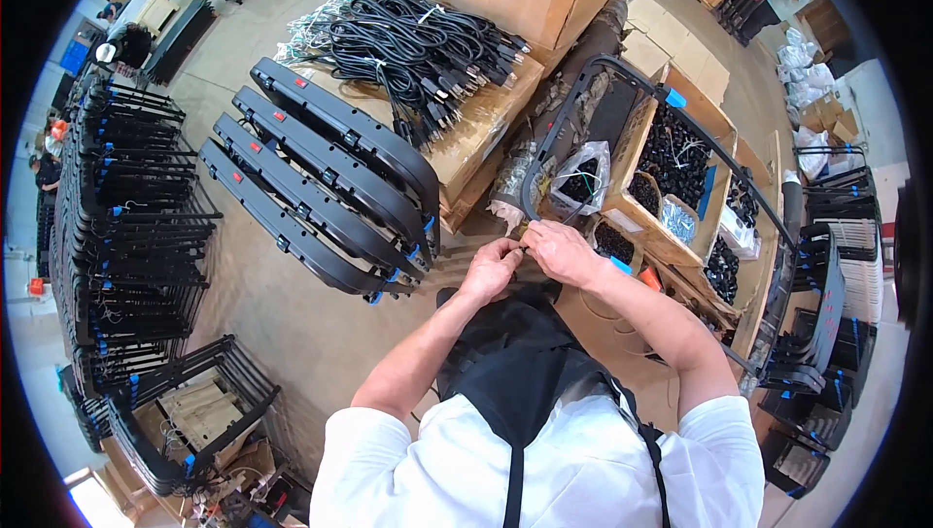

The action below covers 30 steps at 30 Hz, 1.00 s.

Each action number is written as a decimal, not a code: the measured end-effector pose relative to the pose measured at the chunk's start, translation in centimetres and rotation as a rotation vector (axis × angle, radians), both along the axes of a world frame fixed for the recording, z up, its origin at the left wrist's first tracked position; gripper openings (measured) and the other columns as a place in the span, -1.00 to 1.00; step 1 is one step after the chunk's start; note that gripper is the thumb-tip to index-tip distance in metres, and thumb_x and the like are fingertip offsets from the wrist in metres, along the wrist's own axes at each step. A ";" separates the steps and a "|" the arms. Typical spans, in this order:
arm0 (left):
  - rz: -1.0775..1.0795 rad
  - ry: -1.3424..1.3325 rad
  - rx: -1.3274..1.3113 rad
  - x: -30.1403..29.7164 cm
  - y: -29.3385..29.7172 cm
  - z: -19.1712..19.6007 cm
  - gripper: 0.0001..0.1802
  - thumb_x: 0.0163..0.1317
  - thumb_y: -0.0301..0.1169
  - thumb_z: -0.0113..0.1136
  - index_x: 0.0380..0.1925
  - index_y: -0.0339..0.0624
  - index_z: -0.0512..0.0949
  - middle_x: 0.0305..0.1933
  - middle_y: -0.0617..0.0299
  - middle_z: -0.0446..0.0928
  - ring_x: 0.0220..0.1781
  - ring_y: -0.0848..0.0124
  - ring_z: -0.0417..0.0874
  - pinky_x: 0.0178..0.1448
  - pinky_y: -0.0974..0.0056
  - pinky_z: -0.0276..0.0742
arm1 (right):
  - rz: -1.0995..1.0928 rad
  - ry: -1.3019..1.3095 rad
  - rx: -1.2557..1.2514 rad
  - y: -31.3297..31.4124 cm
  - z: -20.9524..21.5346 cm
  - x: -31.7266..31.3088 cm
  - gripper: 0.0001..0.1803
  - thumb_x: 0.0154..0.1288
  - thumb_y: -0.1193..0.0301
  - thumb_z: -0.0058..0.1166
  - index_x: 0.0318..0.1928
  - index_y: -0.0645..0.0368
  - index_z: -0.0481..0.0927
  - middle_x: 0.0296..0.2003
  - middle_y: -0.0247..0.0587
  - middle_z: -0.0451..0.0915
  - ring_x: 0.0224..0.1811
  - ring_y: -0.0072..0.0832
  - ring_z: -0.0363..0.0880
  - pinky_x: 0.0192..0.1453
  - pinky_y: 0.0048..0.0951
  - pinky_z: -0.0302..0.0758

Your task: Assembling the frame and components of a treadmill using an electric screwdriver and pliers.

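In front of my body, both hands meet with fingertips pinched together. My left hand (pixel 494 268) is closed, its thumb and fingers around something small and dark that I cannot make out. Just to its right, my right hand (pixel 560 252) is also closed, its fingers bent at the same spot. Directly beyond the fingers is the lower end of a bent black tube frame (pixel 561 128), which runs away from me and curves right over the wooden bins. My fingers hide whether they touch that end. A clear plastic bag (pixel 581 178) with black parts lies just past my right hand.
Wooden bins (pixel 622 200) on the right hold black parts and silver screws (pixel 678 221). Black cables (pixel 418 47) with plugs lie on a cardboard box ahead. Several long black housings (pixel 321 173) with red switches stand at left. Stacked black frames (pixel 126 217) line the far left.
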<state>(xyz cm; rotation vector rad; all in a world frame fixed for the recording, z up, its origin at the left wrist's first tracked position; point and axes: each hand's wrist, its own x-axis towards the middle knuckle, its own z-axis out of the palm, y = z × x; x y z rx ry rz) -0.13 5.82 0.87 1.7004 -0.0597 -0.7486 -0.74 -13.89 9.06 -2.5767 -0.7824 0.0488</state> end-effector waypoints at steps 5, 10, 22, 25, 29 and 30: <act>0.004 0.083 -0.017 0.3 -0.5 1.5 -0.76 0.51 -0.31 0.22 -0.05 -0.27 0.69 -0.25 0.33 0.67 -0.28 0.55 0.59 -0.18 0.33 0.55 | -0.100 0.059 -0.011 -0.3 -0.6 -0.7 -0.85 0.42 0.42 0.06 -0.14 0.24 0.56 -0.13 0.00 0.60 0.01 -0.03 0.65 0.08 -0.07 0.62; 0.020 0.059 0.023 0.2 -0.1 0.0 -0.70 0.46 -0.23 0.25 -0.08 -0.25 0.72 -0.36 0.29 0.67 -0.35 0.52 0.60 -0.26 0.29 0.58 | -0.237 0.023 0.061 1.1 -1.4 -3.1 -0.76 0.38 0.42 0.16 0.00 0.23 0.60 -0.17 -0.01 0.57 -0.04 -0.03 0.63 0.05 -0.10 0.62; -0.154 0.222 0.054 0.8 0.6 0.7 -0.70 0.56 -0.28 0.20 -0.01 -0.32 0.67 -0.22 0.24 0.75 -0.20 0.51 0.71 -0.02 0.34 0.62 | -1.035 0.741 -0.031 -3.4 -19.7 -4.0 0.16 0.43 -0.13 0.10 0.61 0.53 -0.12 0.09 0.41 0.69 0.10 0.16 0.76 0.28 0.27 0.55; -0.180 0.231 0.091 0.9 1.0 1.8 -0.73 0.59 -0.32 0.16 -0.01 -0.34 0.65 -0.19 0.22 0.75 -0.17 0.51 0.70 0.03 0.34 0.62 | -1.346 0.576 -0.004 -2.3 -22.6 -0.8 -0.21 0.45 0.06 0.02 0.40 0.51 0.30 -0.21 0.30 0.77 -0.15 0.08 0.83 -0.02 0.19 0.67; -0.361 0.220 -0.043 0.8 -4.3 1.3 -0.71 0.59 -0.30 0.17 0.00 -0.35 0.66 -0.15 0.20 0.77 -0.14 0.47 0.73 0.04 0.32 0.62 | -1.139 -0.011 0.033 -12.1 -31.0 -6.9 -0.51 0.38 0.06 0.10 -0.26 0.35 0.62 -0.58 0.07 0.64 -0.59 0.02 0.66 -0.41 0.04 0.58; -0.253 0.243 -0.076 0.8 -2.0 0.1 -0.69 0.58 -0.29 0.18 0.01 -0.36 0.68 -0.12 0.19 0.79 -0.12 0.46 0.76 0.04 0.33 0.61 | -1.369 0.399 0.260 -7.0 -28.8 -3.5 -0.73 0.35 0.17 0.22 -0.17 0.11 0.66 -0.60 -0.16 0.65 -0.62 -0.30 0.67 -0.62 -0.10 0.48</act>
